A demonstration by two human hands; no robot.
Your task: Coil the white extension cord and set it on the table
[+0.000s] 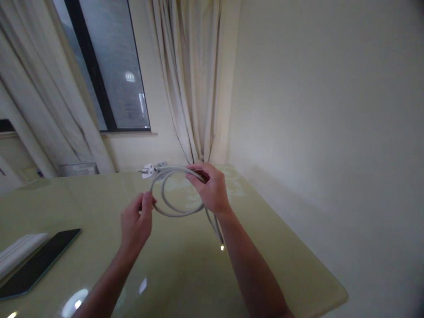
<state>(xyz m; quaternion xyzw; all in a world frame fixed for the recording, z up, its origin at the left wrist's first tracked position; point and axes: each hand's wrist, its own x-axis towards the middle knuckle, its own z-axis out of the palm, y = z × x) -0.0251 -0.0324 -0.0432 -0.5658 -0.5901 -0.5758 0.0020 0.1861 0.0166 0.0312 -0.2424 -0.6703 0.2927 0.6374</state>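
A light grey power cable [180,214] hangs in loose loops between my two hands above the table. Its white plug [147,171] points left, with metal pins showing, at the upper left of the loops. My left hand [137,218] pinches the left side of a loop between thumb and fingers. Around the upper right of the coil, my right hand [210,185] is closed on several strands. Below the right hand a doubled length of cable dangles beside the wrist. What the curled fingers of each hand cover is hidden.
The glossy yellow-green table [281,260] runs along a wall [324,132] on the right. A flat dark panel [39,265] and a white object [21,251] lie at its left. Behind stand curtains [192,79] and a dark-framed window [112,66].
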